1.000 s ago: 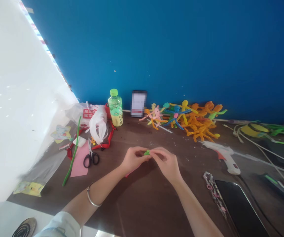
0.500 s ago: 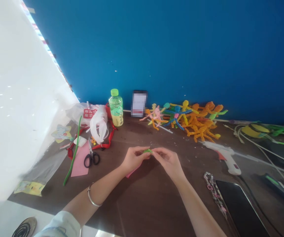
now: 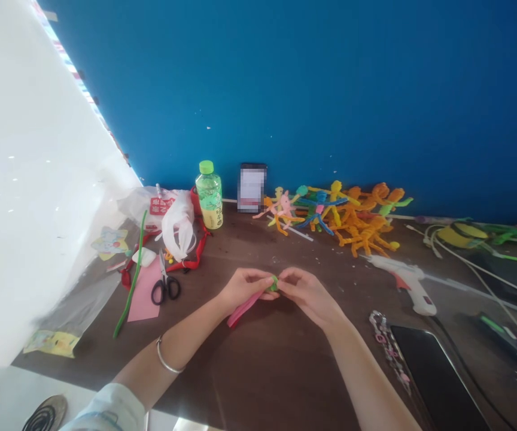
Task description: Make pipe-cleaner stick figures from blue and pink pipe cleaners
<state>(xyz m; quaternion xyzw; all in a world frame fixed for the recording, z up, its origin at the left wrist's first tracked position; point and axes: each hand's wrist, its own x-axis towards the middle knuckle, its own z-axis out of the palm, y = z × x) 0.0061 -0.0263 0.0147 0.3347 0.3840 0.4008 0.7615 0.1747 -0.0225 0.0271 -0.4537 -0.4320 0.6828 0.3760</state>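
Note:
Over the middle of the table, my left hand (image 3: 243, 288) is closed, pinching a small, green, bent piece (image 3: 274, 284) that looks like pipe cleaner. A pink strip (image 3: 242, 312) sticks out from under the same hand toward the lower left; its upper end is hidden by the fingers. My right hand (image 3: 309, 294) is closed too, thumb and fingertips pinching the green piece from the right. Black-handled scissors (image 3: 165, 287) lie to the left of my hands, partly on pink paper (image 3: 144, 302), with a long green pipe cleaner (image 3: 131, 278) beside them.
A green-capped bottle (image 3: 210, 200) and white plastic bag (image 3: 180, 224) stand at the back left. Several pipe-cleaner figures (image 3: 361, 218) line the wall. At right lie a glue gun (image 3: 413, 281), cables and a black phone (image 3: 435, 377) with a beaded strap (image 3: 388, 353).
The green piece is turned and shows more between my fingertips. More of the pink strip shows under my left hand. The view has shifted slightly.

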